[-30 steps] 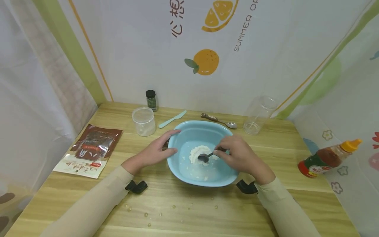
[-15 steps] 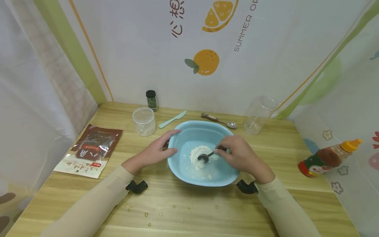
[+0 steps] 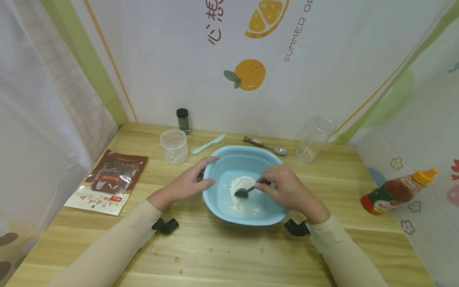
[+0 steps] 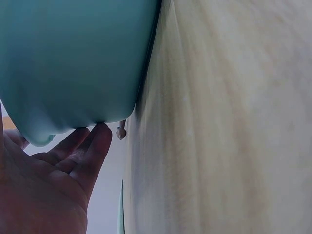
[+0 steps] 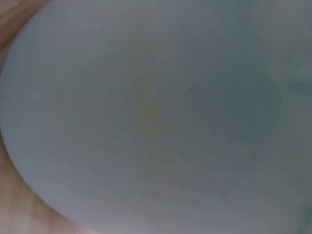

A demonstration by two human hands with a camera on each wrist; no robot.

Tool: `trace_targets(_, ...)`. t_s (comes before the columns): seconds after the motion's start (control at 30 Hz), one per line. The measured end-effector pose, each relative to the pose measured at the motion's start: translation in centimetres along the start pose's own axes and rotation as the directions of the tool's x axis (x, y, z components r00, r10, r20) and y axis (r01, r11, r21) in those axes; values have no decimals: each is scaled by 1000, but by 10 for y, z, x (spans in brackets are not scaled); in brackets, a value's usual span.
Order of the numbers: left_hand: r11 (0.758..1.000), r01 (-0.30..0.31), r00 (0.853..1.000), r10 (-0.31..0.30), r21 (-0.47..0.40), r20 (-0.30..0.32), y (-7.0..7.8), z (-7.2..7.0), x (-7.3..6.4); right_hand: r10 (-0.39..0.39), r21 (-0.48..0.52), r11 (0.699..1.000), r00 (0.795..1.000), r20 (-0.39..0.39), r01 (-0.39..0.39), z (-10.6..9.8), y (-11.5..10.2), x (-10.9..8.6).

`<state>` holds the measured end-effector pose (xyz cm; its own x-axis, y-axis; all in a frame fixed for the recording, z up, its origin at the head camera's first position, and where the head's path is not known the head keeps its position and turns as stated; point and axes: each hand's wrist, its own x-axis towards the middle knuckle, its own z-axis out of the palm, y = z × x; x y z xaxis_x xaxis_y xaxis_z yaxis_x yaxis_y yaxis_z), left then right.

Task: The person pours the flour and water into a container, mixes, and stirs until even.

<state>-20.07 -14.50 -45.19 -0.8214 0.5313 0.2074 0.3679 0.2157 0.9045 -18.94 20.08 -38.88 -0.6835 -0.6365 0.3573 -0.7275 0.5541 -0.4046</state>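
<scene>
A light-blue plastic basin stands on the wooden table with a mound of white powder inside. My left hand grips the basin's left side. Its thumb lies at the rim, and in the left wrist view the fingers press against the outer wall. Over the basin's right side, my right hand pinches the handle of a small dark spoon. The spoon's bowl sits in the powder's near-left part. Blur covers most of the right wrist view, and the right hand cannot be made out there.
Behind the basin lie a mint-green knife and a metal spoon. Around it stand a clear jar, a spice bottle, a tall clear container and a sauce bottle. A brown packet lies left. Droplets dot the front.
The right hand has moved the dark spoon slightly left through the powder, and some powder is pushed toward the basin's near side. The left hand and the basin stay in place.
</scene>
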Motion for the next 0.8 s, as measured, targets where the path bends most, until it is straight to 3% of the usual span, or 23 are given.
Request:
trace_targets(0.07, 1000, -7, 1000, 7, 5, -8, 0, -1, 0, 1, -26, 1000, 1000, -5, -1, 2, -1, 1)
trace_targets(0.23, 1000, -6, 1000, 6, 2, 0, -1, -1, 0, 109, -133, 984, 991, -81, -120, 1, 0, 1)
trace_targets(0.47, 1000, -7, 1000, 7, 2, -15, -2, -1, -1, 3, -37, 999, 1000, -2, -3, 3, -5, 3)
trace_targets(0.67, 1000, -3, 1000, 3, 8, -10, -2, -1, -2, 97, -121, 987, 991, -89, -108, 4, -1, 3)
trace_targets(0.8, 1000, 3, 1000, -3, 12, -3, -1, -1, 0, 54, -61, 997, 998, -44, -57, 2, 0, 0)
